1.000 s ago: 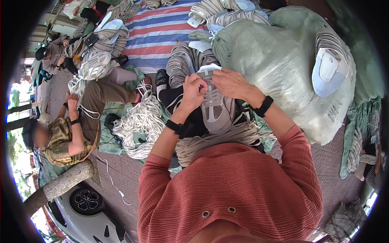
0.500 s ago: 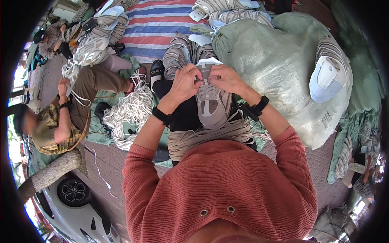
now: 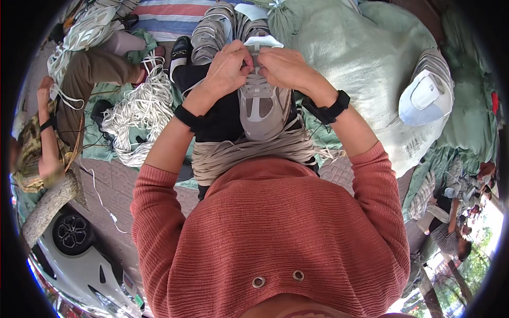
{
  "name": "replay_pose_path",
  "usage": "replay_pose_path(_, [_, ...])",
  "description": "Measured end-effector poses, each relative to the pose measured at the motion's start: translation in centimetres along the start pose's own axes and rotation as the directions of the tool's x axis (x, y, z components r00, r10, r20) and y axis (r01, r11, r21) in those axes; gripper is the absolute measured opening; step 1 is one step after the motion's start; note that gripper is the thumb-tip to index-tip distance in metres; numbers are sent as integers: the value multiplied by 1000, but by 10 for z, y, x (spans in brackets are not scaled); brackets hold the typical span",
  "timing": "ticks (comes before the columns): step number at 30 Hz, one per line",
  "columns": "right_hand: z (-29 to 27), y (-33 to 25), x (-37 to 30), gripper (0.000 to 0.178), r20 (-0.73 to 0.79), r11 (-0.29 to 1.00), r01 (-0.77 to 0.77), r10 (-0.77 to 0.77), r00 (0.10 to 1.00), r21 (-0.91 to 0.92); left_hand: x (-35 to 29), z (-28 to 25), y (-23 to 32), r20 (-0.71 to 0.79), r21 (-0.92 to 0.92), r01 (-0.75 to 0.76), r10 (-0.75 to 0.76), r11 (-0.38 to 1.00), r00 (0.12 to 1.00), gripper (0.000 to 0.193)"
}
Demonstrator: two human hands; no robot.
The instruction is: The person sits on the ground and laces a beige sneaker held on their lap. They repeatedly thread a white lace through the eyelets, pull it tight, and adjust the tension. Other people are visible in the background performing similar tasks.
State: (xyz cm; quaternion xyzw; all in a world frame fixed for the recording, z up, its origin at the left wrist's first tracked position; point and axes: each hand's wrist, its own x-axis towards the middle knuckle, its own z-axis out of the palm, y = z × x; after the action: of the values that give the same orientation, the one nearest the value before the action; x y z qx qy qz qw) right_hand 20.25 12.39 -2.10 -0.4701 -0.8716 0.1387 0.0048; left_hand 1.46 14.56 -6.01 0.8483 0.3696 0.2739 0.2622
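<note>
A grey-beige sneaker upper [image 3: 262, 117] rests on my lap with its toe toward me and its pale tongue lining at the far end. Laces cross its front. Over its upper eyelets, my left hand [image 3: 229, 68] is closed in a pinch at the left side. My right hand [image 3: 285, 68] pinches opposite it, close by. Both seem to grip the shoelace, though the fingers mostly hide it. Across my thighs, between the shoe and my sweater, lies a thick bundle of beige laces [image 3: 249, 156].
Stacked shoe uppers [image 3: 208, 40] stand just beyond my knees. A large pale-green sack [image 3: 350, 79] fills the right, with another stack of uppers [image 3: 427, 93] on it. White laces [image 3: 140, 114] lie heaped at left, beside a seated person [image 3: 40, 148]. A parked car [image 3: 87, 265] is lower left.
The whole view has shifted, so my hands and the shoe appear higher and further left. Both hands stay pinched at the shoe's upper eyelets.
</note>
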Motion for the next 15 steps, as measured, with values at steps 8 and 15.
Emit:
replay_pose_path(8, [-50, 83, -116, 19, -199, -575, 400, 381, 903, 714, -15, -68, -51, -191, -334, 226, -300, 915, 934, 16])
replay_pose_path(15, [-59, 160, -310, 32, -498, -111, 907, 805, 322, 407, -33, -42, -41, -124, -267, 283, -324, 921, 938, 11])
